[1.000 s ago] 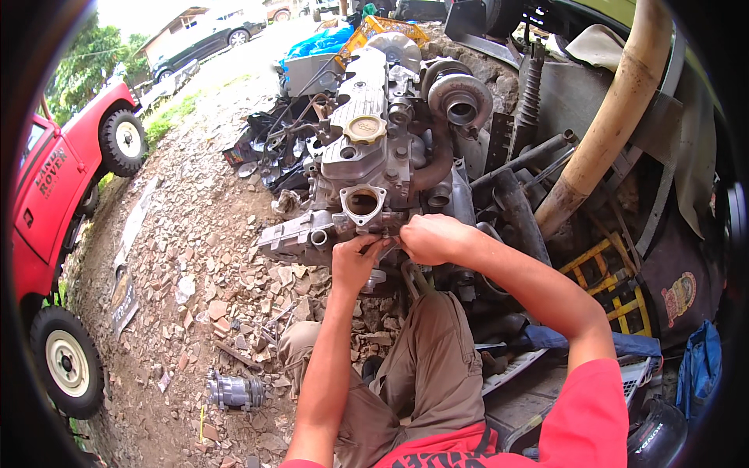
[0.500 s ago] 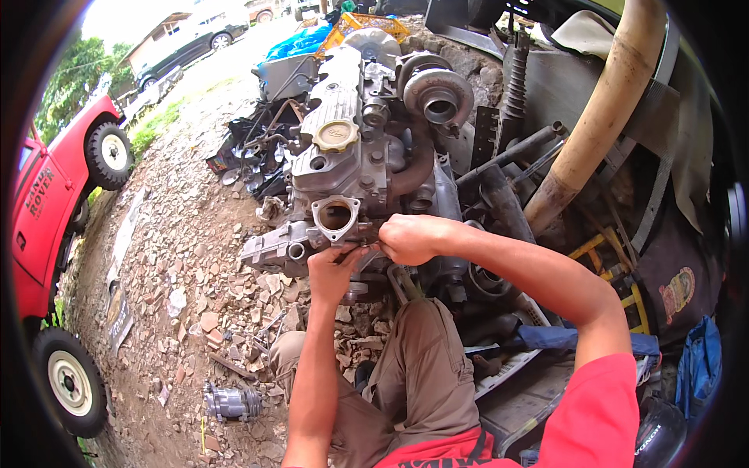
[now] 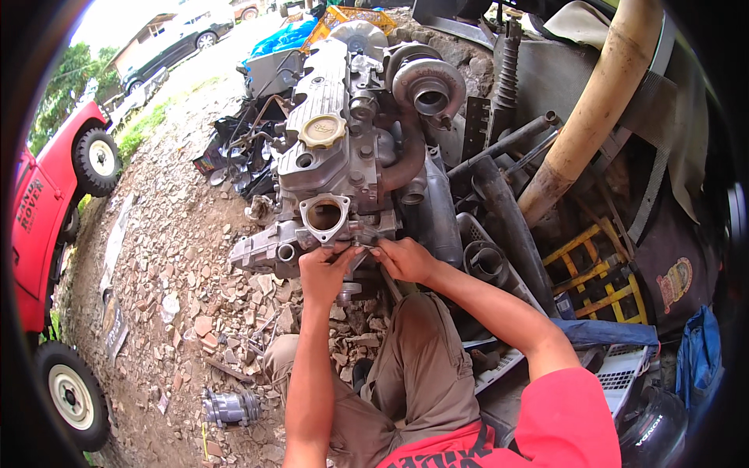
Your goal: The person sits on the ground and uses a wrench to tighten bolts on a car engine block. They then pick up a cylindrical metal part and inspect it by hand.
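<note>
A grey metal engine (image 3: 304, 186) stands in front of me, with a cream oil filler cap (image 3: 321, 131) on its top cover. Just below its three-cornered flange (image 3: 324, 235), both hands work at the engine's near face. My left hand (image 3: 321, 271) has thumb and fingers pinched together at a small part there. My right hand (image 3: 404, 260) pinches close beside it, the fingertips of the two almost meeting. What lies between the fingers is too small and covered to make out. A turbocharger (image 3: 429, 84) sits on the engine's right side.
Broken stone rubble (image 3: 195, 273) covers the ground at left, with a pulley-fitted compressor (image 3: 228, 407) on it. Pipes, a bamboo pole (image 3: 597, 109) and a yellow crate (image 3: 597, 269) crowd the right. A red vehicle (image 3: 43, 226) stands far left.
My right elbow has dropped and swung inward, and the right hand has turned, its fingers now pointing toward the left hand. The left hand stays at the same spot. The view has shifted slightly.
</note>
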Demonstrator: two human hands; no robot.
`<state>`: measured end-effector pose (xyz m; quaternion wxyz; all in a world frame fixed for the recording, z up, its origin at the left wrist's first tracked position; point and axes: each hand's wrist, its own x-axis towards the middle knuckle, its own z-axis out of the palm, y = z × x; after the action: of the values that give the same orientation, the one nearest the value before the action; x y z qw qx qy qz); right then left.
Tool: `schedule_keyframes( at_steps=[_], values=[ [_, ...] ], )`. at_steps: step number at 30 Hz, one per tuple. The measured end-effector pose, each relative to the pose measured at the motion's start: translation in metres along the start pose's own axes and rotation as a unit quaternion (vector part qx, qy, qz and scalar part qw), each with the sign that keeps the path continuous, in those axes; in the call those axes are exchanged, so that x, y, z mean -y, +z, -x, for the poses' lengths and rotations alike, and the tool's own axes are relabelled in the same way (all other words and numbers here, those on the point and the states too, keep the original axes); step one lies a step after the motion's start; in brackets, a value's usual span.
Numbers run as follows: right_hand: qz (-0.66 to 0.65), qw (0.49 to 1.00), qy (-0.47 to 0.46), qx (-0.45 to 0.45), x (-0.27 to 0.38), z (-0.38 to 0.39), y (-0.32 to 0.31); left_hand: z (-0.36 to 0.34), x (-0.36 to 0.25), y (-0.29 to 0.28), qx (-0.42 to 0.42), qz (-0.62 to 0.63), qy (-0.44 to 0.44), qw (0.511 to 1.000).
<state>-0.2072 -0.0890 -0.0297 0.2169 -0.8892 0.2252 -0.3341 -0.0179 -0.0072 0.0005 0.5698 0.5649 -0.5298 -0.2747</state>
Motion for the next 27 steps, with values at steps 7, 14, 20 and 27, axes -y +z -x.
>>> schedule_keyframes(
  at_steps=[7,14,20,27],
  values=[
    [0.052,0.989,0.042,0.13,0.029,-0.007,-0.023,0.003,-0.001,-0.01,0.047,-0.022,0.012,0.999],
    [0.148,0.954,0.069,0.25,0.072,-0.045,-0.066,-0.001,0.005,-0.012,0.015,-0.013,0.016,1.0],
    [0.292,0.846,0.101,0.434,0.119,-0.099,-0.088,-0.002,0.003,-0.007,0.033,-0.038,0.005,0.999],
    [0.304,0.822,0.097,0.472,0.129,-0.118,-0.085,0.0,0.004,-0.003,-0.006,-0.039,0.011,0.999]
  ],
)
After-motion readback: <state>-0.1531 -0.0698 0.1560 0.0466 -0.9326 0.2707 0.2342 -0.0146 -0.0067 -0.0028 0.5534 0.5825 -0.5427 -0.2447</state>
